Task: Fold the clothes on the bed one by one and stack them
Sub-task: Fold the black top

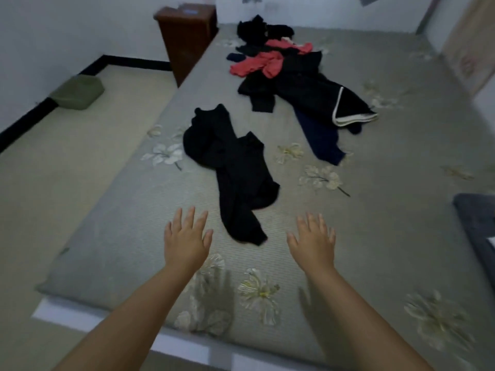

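A crumpled black garment (230,167) lies on the grey floral bed (388,210), its lower end reaching toward me. My left hand (186,241) hovers with fingers spread just left of that end. My right hand (313,241) is spread the same way just right of it. Neither hand holds or touches anything. Farther back lies a heap of clothes: a black piece with white trim (324,95), a navy piece (320,137), red pieces (257,64) and more black clothes (257,29).
A brown wooden cabinet (187,38) stands at the bed's far left corner. A green cushion (77,92) lies on the floor by the left wall. A dark blue object (479,226) sits at the bed's right edge. Bare floral sheet surrounds my hands.
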